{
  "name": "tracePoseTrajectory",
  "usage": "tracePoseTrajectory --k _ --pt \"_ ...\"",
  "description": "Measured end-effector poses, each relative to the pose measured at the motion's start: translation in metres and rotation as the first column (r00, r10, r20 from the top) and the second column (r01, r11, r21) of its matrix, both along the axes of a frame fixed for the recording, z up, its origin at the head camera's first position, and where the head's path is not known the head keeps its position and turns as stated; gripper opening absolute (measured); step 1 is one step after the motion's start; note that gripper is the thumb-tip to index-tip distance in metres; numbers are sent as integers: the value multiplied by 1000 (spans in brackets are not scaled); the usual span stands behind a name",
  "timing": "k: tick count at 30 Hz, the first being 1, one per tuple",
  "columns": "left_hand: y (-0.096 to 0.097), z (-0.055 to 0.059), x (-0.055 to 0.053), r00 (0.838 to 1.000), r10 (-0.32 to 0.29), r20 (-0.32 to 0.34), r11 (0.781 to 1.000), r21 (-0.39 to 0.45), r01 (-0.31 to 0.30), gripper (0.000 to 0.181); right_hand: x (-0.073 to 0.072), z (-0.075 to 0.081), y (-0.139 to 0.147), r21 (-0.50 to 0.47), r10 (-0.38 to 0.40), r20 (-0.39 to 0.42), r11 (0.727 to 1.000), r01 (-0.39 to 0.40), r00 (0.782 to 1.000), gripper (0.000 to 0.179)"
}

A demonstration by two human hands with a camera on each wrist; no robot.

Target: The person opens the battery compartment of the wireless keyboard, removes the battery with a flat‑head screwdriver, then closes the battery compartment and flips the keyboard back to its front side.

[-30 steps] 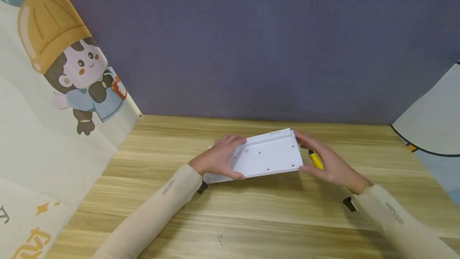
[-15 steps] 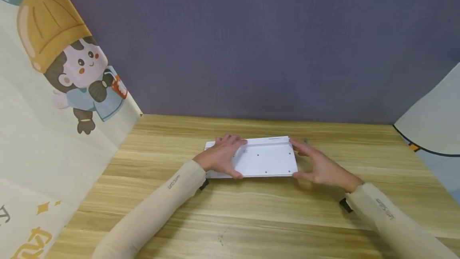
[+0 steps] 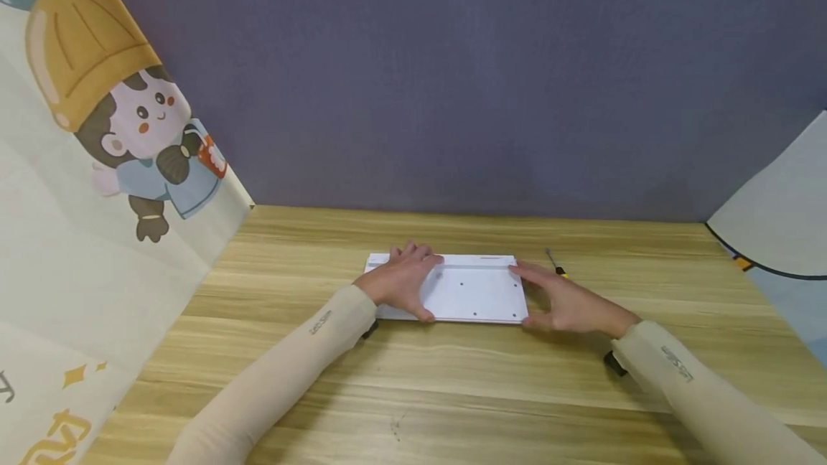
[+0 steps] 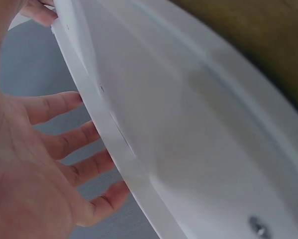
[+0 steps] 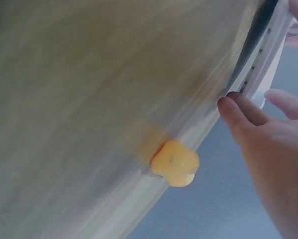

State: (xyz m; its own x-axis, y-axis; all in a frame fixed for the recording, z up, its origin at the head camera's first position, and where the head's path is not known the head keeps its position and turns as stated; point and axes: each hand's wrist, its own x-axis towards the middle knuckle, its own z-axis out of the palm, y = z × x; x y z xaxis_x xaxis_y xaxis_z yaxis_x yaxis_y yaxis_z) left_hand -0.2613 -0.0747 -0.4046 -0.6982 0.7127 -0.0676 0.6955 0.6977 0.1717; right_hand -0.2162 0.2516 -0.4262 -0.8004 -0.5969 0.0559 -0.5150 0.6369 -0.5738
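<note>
Two pale sleeves (image 3: 713, 404) read "Lets Slim". Between them a white panel (image 3: 474, 298) lies on or just above the worktop (image 3: 478, 400), long axis left to right, ridged side away from the person. The left hand (image 3: 402, 281), fingers wide, grips its long edges; the right hand (image 3: 571, 303) holds its right end.

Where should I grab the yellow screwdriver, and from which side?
Probably by the yellow handle of the screwdriver, from the person's right: it is thicker than the shaft, which points away from the person, and the white panel lies to its left. The right hand hides most of the handle in the head view.
</note>
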Motion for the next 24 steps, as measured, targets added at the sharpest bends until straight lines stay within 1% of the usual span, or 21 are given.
tracePoseTrajectory --k 5,11,18,24 --pt "2 0 0 1000 2 -2 1000 -25 -2 107 -2 1 -2 63 10 30 998 -12 999 90" --pt "3 0 -1 1000 5 -8 999 -39 -5 106 -2 5 -4 87 16 74 996 -23 997 90" --pt "5 -1 -1 1000 -1 -1 999 -46 1 106 -3 3 -3 99 27 66 995 -33 997 87" --pt "5 -2 -1 1000 12 0 998 -62 -12 107 -3 3 -3 110 12 79 994 -21 997 89"
